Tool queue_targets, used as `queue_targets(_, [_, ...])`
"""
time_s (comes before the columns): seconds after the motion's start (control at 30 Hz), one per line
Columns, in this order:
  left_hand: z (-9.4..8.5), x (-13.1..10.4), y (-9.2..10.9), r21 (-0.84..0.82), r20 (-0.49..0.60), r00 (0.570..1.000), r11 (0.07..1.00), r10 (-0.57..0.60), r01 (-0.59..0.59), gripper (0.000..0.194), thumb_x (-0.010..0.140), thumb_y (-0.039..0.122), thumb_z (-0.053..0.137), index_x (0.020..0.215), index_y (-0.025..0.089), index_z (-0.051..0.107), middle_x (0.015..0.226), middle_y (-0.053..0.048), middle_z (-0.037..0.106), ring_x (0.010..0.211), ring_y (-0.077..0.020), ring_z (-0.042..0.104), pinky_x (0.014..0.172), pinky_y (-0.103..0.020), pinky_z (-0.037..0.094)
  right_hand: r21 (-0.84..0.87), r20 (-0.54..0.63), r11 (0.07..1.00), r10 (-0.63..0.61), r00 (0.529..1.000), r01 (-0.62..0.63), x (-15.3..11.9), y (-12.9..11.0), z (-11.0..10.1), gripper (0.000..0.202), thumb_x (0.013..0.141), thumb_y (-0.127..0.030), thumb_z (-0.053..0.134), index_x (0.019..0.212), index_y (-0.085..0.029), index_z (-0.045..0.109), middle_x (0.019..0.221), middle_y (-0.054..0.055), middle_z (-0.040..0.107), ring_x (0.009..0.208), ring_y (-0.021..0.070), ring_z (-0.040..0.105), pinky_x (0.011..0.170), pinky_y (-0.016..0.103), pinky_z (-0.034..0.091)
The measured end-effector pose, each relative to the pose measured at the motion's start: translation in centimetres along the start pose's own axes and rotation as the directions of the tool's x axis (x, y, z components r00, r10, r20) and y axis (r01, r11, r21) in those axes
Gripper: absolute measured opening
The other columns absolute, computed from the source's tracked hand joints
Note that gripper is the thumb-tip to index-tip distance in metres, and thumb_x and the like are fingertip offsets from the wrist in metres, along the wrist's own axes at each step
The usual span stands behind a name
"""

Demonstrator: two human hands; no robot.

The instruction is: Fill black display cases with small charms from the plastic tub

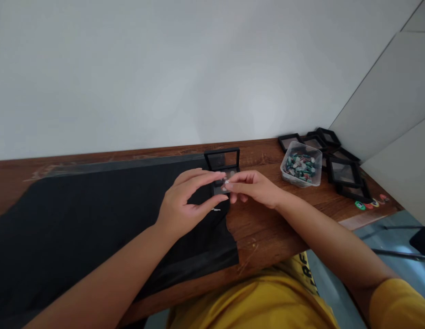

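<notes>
Holding a tiny white bit in a light pinch between thumb and forefinger of the right hand, right over the lower half of a small black frame. Too small and blurry to make out properly, so can't say much about the exact shape. Got the left hand spread open on the other side, thumb well apart from the fingers, tips close to the frame; can't tell if actually touching. Got the frame opened like a clamshell, lid standing up, right at the edge of a black cloth on the wooden desk. Handling-wise, guessing next to no weight for the white bit and super easy to drop, so best to take by the edges with fingertips only and go easy on the squeeze. As for the frame, probably light and stiff around the outside but thin and easy to smudge in the clear middle, so grab by the black rim. Also spotting a thin white strip on the cloth near the left thumb, a clear tub of colourful pieces off to the right, and more black frames around the tub.
</notes>
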State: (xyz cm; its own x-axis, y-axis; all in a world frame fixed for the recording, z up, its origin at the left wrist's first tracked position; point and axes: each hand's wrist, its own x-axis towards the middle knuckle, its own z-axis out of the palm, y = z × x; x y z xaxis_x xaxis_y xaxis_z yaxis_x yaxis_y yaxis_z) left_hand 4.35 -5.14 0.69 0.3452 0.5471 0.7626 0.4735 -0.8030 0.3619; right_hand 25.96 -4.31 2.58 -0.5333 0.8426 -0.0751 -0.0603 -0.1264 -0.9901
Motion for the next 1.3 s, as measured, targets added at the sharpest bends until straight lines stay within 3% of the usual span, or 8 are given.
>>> queue_targets(0.13, [0.3,0.0,-1.0,-0.021,0.045,0.983,0.983,-0.179,0.18,0.029,0.096,0.04,0.07,0.121,0.025,0.07,0.113,-0.004,0.078,0.102,-0.0229,0.071,0.096,-0.041,0.058,-0.016,-0.253,0.997,-0.079,0.964,0.077,0.4,-0.2,-1.5,0.037,0.079,-0.055,0.079,0.081,-0.02,0.068,0.054,-0.008,0.054,0.046,0.0067,0.036,0.046,0.022,0.025])
queue_targets(0.3, [1.2,-0.4,-2.9,0.018,0.209,0.887,0.908,-0.413,0.418,0.039,0.091,0.053,0.066,0.116,0.024,0.073,0.107,-0.007,0.073,0.095,-0.0251,0.067,0.086,-0.042,0.058,-0.187,-0.461,0.981,-0.136,0.877,0.053,1.4,0.4,-3.6,0.025,0.089,-0.043,0.064,0.082,-0.02,0.07,0.055,-0.007,0.049,0.05,0.0092,0.037,0.051,0.024,0.029])
queue_targets(0.47, [1.6,-0.9,-3.9,0.065,0.25,0.842,0.876,-0.478,0.478,0.043,0.087,0.057,0.065,0.113,0.024,0.073,0.098,-0.008,0.068,0.092,-0.0265,0.065,0.084,-0.043,0.056,-0.482,-0.435,0.876,-0.214,0.875,-0.025,2.8,1.9,-4.7,0.018,0.087,-0.029,0.063,0.077,-0.017,0.071,0.067,-0.003,0.06,0.064,0.0113,0.051,0.064,0.025,0.038])
queue_targets(0.63, [1.6,-0.9,-4.1,0.089,0.293,0.839,0.887,-0.459,0.454,0.046,0.087,0.056,0.063,0.116,0.021,0.072,0.099,-0.008,0.068,0.093,-0.0272,0.065,0.086,-0.045,0.056,-0.648,-0.349,0.745,-0.106,0.931,-0.158,3.0,2.1,-5.4,0.018,0.091,-0.027,0.063,0.081,-0.016,0.074,0.068,-0.002,0.063,0.064,0.0112,0.053,0.063,0.024,0.037])
queue_targets(0.77, [1.7,-1.0,-4.1,0.107,0.319,0.832,0.89,-0.453,0.444,0.047,0.089,0.056,0.059,0.117,0.021,0.071,0.101,-0.009,0.069,0.097,-0.0285,0.065,0.089,-0.046,0.055,-0.673,-0.338,0.717,-0.081,0.938,-0.18,2.9,1.9,-5.4,0.02,0.093,-0.028,0.062,0.084,-0.016,0.075,0.064,-0.003,0.061,0.061,0.0116,0.051,0.061,0.025,0.034])
queue_targets(0.97, [1.6,-1.1,-4.0,0.11,0.338,0.826,0.891,-0.451,0.441,0.045,0.092,0.056,0.057,0.118,0.022,0.071,0.105,-0.01,0.071,0.101,-0.0297,0.066,0.09,-0.048,0.055,-0.736,-0.352,0.645,-0.104,0.93,-0.206,3.0,1.5,-5.0,0.023,0.097,-0.028,0.058,0.086,-0.017,0.074,0.079,0.0,0.071,0.073,0.0129,0.059,0.068,0.024,0.039])
queue_targets(1.13, [1.5,-1.1,-4.1,0.096,0.329,0.824,0.884,-0.462,0.457,0.045,0.09,0.055,0.059,0.118,0.022,0.071,0.107,-0.01,0.071,0.102,-0.0299,0.066,0.091,-0.048,0.055,-0.782,-0.39,0.563,-0.107,0.915,-0.267,2.8,0.7,-4.3,0.025,0.098,-0.03,0.057,0.083,-0.018,0.073,0.079,0.002,0.071,0.072,0.0158,0.058,0.065,0.026,0.036])
queue_targets(1.3, [1.4,-1.0,-4.0,0.092,0.332,0.82,0.881,-0.466,0.464,0.046,0.09,0.056,0.06,0.12,0.024,0.072,0.107,-0.009,0.072,0.102,-0.0296,0.066,0.089,-0.048,0.056,-0.813,-0.41,0.492,-0.102,0.906,-0.312,2.4,0.2,-3.7,0.023,0.099,-0.03,0.056,0.093,-0.02,0.076,0.09,0.006,0.075,0.081,0.0201,0.061,0.067,0.029,0.035])
